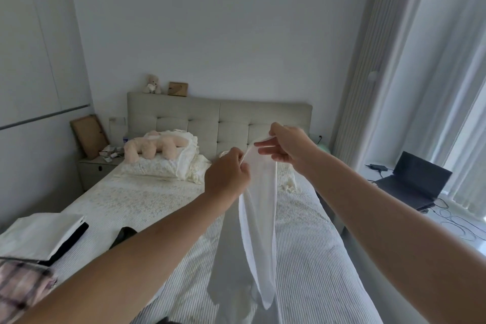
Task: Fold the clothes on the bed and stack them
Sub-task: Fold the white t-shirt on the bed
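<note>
A folded stack [39,234] sits on the bed [157,200], while left hand [227,173] and right hand [285,146] each pinch the unfolded white garment [259,218], with dark pieces apparently left.

A bed [310,231] in striped bedding is carrying a folded white garment [39,234] over black clothing [72,241], a plaid garment [21,287], frilled pillows [168,163] and a pink plush toy [152,147].

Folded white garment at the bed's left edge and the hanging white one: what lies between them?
In the head view, striped bedcover, a dark item partly hidden by the left forearm, and that forearm, lie between the folded white garment and the hanging white garment.
</note>
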